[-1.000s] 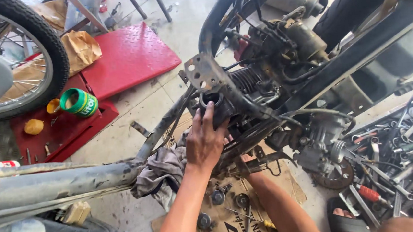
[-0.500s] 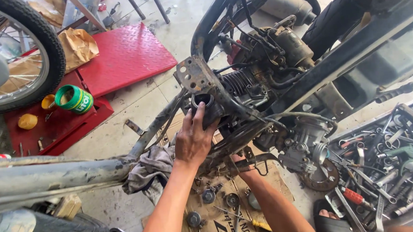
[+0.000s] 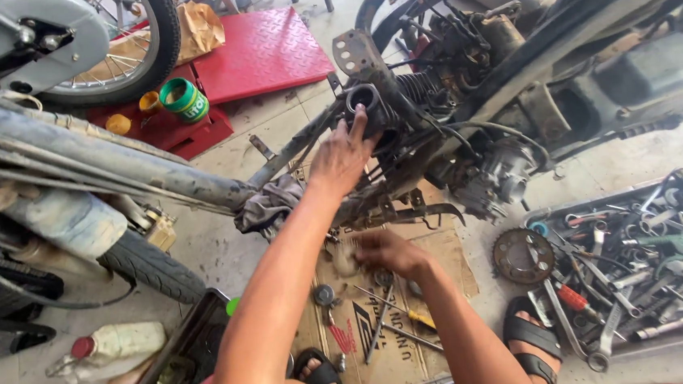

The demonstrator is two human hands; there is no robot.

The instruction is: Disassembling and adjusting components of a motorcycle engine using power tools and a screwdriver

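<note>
Greasy metal engine cylinder (image 3: 367,100) sits upper-middle of the scene, mounted in the stripped motorbike frame (image 3: 510,65), its round open bore facing near-left toward the person. Left hand (image 3: 341,158) is up against it: palm just below the opening, fingers (image 3: 359,125) spread and flat, tips touching the rim, not clamped on anything. Cylinder's long axis runs from near-left to far-right, back toward the cooling fins (image 3: 419,88), so the bore lies straight ahead of the L fingertips, slightly up and far. Right hand (image 3: 387,249) is lower and nearer, over the cardboard sheet (image 3: 417,324) w/ small parts and a screwdriver (image 3: 391,310); blurred, looks loosely curled, can't tell if it grips anything. L hand is clearly the closer one to the cylinder; R is well apart from it, below. Grey rag (image 3: 269,206) hangs on the frame tube just left of the L wrist. Tool tray (image 3: 647,257) lies at right, sprocket (image 3: 523,256) beside it; green tin (image 3: 185,99) far left on red ramp (image 3: 265,48).
</note>
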